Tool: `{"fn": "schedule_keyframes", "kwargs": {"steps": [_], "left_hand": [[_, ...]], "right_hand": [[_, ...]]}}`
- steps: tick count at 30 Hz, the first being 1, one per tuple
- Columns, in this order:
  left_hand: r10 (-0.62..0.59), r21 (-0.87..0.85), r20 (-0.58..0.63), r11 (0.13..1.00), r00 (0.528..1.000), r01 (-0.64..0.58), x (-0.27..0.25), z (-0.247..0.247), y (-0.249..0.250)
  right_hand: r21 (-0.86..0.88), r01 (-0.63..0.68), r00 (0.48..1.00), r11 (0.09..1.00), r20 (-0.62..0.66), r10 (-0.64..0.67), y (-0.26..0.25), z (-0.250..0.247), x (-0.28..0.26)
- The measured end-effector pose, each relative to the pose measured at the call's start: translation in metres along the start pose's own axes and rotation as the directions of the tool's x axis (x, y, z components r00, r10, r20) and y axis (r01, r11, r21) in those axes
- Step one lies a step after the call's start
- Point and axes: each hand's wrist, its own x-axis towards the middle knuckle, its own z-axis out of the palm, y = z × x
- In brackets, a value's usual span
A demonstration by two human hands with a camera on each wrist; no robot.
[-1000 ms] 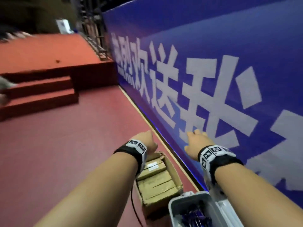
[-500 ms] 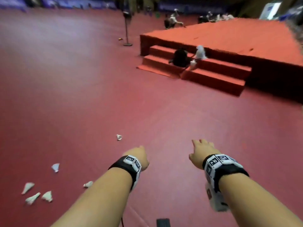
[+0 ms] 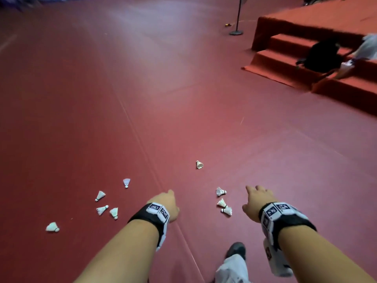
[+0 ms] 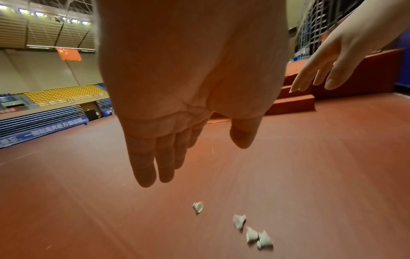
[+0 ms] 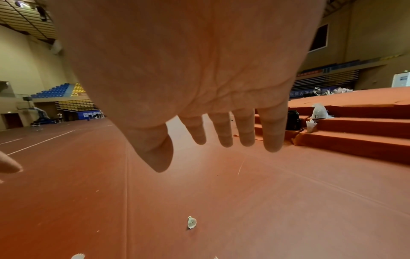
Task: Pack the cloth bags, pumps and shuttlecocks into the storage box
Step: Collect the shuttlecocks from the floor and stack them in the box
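Observation:
Several white shuttlecocks lie scattered on the red court floor (image 3: 183,99). One cluster of shuttlecocks (image 3: 106,205) lies left of my left hand (image 3: 166,202), and three shuttlecocks (image 3: 223,203) lie between my hands. A lone shuttlecock (image 3: 199,164) sits farther ahead, also visible under the right wrist as the lone shuttlecock (image 5: 191,222). My left hand (image 4: 177,149) hangs above the floor with straight fingers and holds nothing. My right hand (image 3: 258,199) is also held out, fingers spread and empty, as the right hand (image 5: 221,136) shows. No storage box, pump or cloth bag is in view.
Red carpeted steps (image 3: 306,64) of a stage rise at the right, with a black bag (image 3: 324,56) and white bags (image 3: 367,48) on them. A post on a round base (image 3: 236,32) stands far ahead. My shoe (image 3: 235,250) is at the bottom.
The view has swung left, away from the blue banner, cardboard box and storage box, down to the open floor. The shuttlecocks now lie close in front of both empty hands.

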Motion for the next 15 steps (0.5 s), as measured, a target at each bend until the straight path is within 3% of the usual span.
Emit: {"fn": "schedule_keyframes", "kwargs": {"steps": [8, 11, 15], "left_hand": [[0.152, 0.005, 0.055, 0.988, 0.987, -0.153, 0.152, -0.077, 0.147], [0.187, 0.065, 0.085, 0.979, 0.979, -0.192, 0.2, -0.09, 0.168], [0.179, 0.165, 0.236, 0.961, 0.955, -0.221, 0.274, -0.093, 0.181]], "right_hand": [[0.1, -0.065, 0.998, 0.993, 0.012, 0.064, 0.064, -0.068, 0.163], [0.134, -0.113, 0.992, 0.985, 0.068, 0.105, 0.076, -0.075, 0.211], [0.186, -0.185, 0.967, 0.965, 0.212, 0.144, 0.079, -0.056, 0.273]]}}
